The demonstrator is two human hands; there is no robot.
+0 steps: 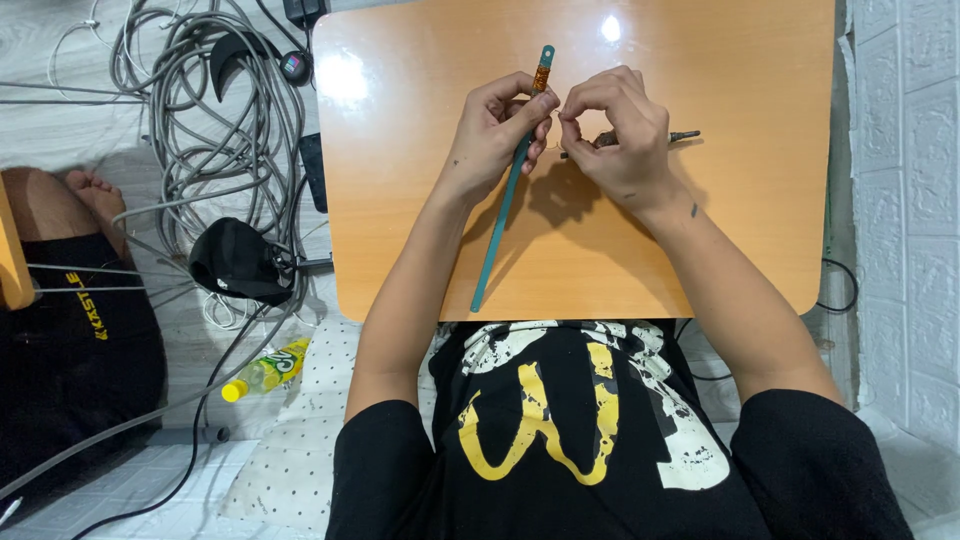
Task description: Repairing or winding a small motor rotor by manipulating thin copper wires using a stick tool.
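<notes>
- Wooden, shiny and orange-brown, the small table (720, 250) sits over the person's lap, with a white brick wall (905, 200) on the right side.
- The left hand (495, 130) is closed around a long green stick (505, 215), with the thumb pressed on it near the top.
- That green stick leans up and down across the table, and it has an orange band (541, 77) near its top end.
- The right hand (615, 125) is curled tight, its fingertips pinching something too small to make out, right beside the stick.
- A dark metal tool (675, 135) pokes out sideways from under the right hand.
- Both hands touch each other near the table's far middle.
- Gray cables (200, 110) lie tangled on the floor at left, near a black cap (240, 260) and a yellow-green bottle (268, 368).
- Another person's bare foot (95, 195) shows at the far left.
</notes>
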